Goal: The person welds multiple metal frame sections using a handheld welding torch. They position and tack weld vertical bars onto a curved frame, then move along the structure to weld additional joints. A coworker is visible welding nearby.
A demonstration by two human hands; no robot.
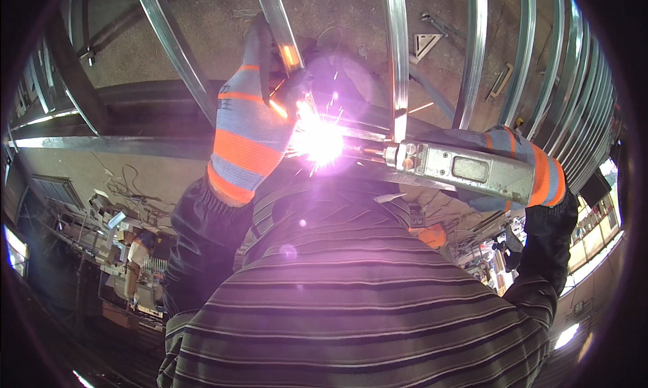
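Both my hands wear grey and orange work gloves. My left hand (250, 128) is closed around the lower end of an upright metal bar (278, 23), its fingertips partly hidden by glare. Right beside those fingers burns a bright welding arc (320, 142), throwing sparks and washing out the joint. My right hand (503, 145) grips a boxy grey metal welding torch (472, 171) from behind. From its tip a thin rod reaches left into the arc. A long metal rail (108, 144) runs crosswise behind the arc.
More parallel bars (475, 50) stand in a row toward the right rim. On the floor beyond lie a triangular square (425, 45) and a clamp-like tool (435, 22). At the lower left, another person (138, 253) stands among cluttered benches. An orange object (432, 235) lies below the torch.
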